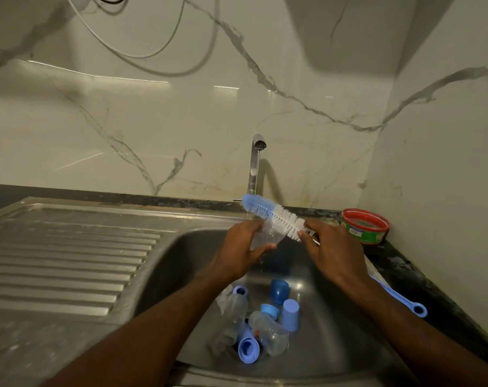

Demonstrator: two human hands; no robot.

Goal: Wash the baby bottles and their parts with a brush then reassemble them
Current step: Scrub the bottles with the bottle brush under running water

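Over the sink [181, 255], the left hand [241, 254] grips a clear bottle part [266, 236] (mid-wash, probably) while the right hand [325, 251] holds the brush [273, 216] against it; rinsing seems next.

left hand [241, 248]: I see it raised, fingers and thumb curled in a grip, palm turned right | right hand [327, 251]: fingertips pinching, back of hand facing me | both forearms stretched forward, hands close together, not touching
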